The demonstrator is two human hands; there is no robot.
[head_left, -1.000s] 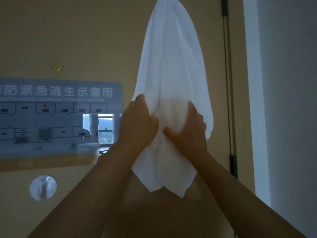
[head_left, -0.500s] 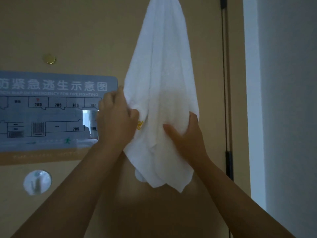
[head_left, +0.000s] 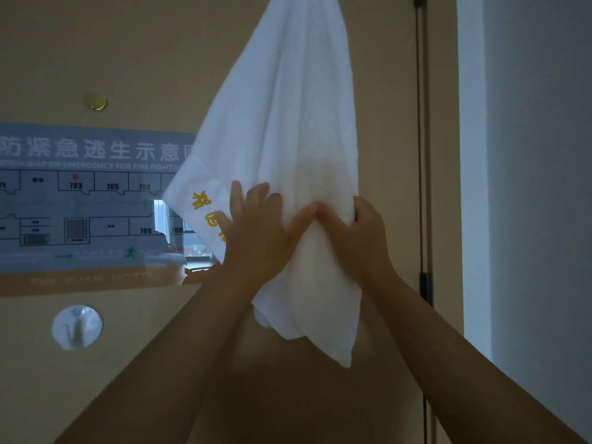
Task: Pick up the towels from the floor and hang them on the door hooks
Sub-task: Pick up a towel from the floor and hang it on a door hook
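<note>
Evacuation map (head_left: pixel 89 200) left; brass peephole (head_left: pixel 95 101) above it; grey wall (head_left: pixel 528 187) right.

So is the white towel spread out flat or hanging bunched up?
Hanging bunched, in long folds. The towel drops from above the frame, hook out of view; left hand presses it, right hand grips its edge.

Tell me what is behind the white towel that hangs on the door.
Behind the white cloth towel are the tan door and the right end of the grey evacuation map sign. The hook that holds the towel cannot be seen.
</note>
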